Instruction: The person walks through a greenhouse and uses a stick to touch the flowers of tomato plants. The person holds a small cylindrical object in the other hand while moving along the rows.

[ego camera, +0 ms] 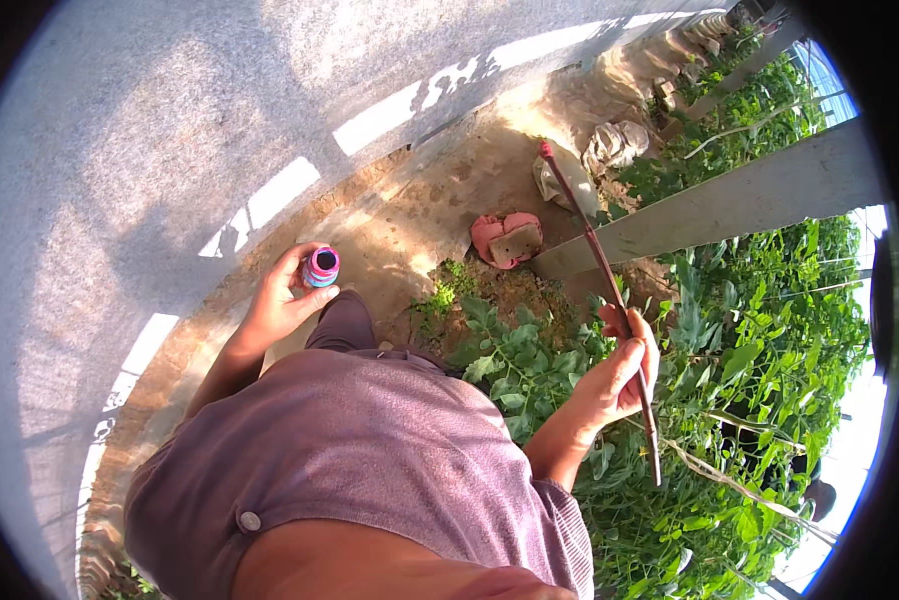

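Observation:
My left hand [288, 296] is wrapped around a small open-topped bottle [321, 268] with pink and blue on its outside and a dark mouth facing up. In my right hand [623, 367] is a long thin dark stick [601, 259], pinched between thumb and fingers. Its far end bears a reddish-pink tip [545, 150], and its lower end sticks out below my hand. The tip and the bottle are well apart. Leafy green plants [532, 360] grow beneath and around my right hand.
A pale wall [157, 172] curves along the left. A slanting concrete post [719, 202] crosses the plants on the right. On the dirt path [389, 232] lie a pink bundle with a brick-like block [515, 244] and a whitish sack [569, 180]. Twine [749, 487] runs through the foliage.

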Available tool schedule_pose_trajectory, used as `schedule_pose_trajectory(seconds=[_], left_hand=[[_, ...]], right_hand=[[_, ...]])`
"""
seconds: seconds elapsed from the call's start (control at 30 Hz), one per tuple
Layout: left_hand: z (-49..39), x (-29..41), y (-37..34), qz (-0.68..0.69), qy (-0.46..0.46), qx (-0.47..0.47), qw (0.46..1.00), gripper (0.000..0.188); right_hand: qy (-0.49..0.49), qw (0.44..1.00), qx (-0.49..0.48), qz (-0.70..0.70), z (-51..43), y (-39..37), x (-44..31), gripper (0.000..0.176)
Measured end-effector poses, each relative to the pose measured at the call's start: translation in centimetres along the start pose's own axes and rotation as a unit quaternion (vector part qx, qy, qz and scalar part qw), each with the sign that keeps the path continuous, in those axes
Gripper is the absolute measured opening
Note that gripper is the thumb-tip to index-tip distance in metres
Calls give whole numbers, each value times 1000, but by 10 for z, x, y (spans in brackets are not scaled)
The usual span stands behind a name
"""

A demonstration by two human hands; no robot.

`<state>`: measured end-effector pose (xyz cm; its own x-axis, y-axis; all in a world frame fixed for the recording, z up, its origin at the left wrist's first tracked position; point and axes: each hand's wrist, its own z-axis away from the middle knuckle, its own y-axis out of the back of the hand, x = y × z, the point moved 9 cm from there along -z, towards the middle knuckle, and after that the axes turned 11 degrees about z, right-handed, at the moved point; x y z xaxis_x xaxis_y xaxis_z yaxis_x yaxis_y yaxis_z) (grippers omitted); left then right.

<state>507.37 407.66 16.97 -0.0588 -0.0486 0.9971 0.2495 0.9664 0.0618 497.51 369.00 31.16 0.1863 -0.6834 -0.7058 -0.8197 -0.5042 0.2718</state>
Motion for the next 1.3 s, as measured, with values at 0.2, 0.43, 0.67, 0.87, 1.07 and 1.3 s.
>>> schedule_pose_trajectory(seconds=[0.2, 0.43, 0.67, 0.87, 1.07, 1.3], left_hand=[[-134, -63, 19, 12, 6, -114, 993, 53], [-298, -85, 43, 15, -5, -106, 994, 50], [-456, -90, -27, 2, -61, -191, 980, 49], [-608, -92, -130, -2, -107, -221, 969, 52], [-736, -61, -237, -40, -164, -302, 938, 55], [-875, -56, -357, -13, -171, -383, 907, 53]], right_hand=[[-2, 997, -28, 78, -12, -79, 42, 31], [22, 989, -31, 145, -89, -221, 74, 21], [52, 978, -40, 198, -170, -309, 153, 21], [50, 969, -37, 239, -266, -359, 271, 16], [37, 955, -93, 279, -374, -396, 359, 17], [35, 955, -68, 286, -475, -434, 455, 20]])
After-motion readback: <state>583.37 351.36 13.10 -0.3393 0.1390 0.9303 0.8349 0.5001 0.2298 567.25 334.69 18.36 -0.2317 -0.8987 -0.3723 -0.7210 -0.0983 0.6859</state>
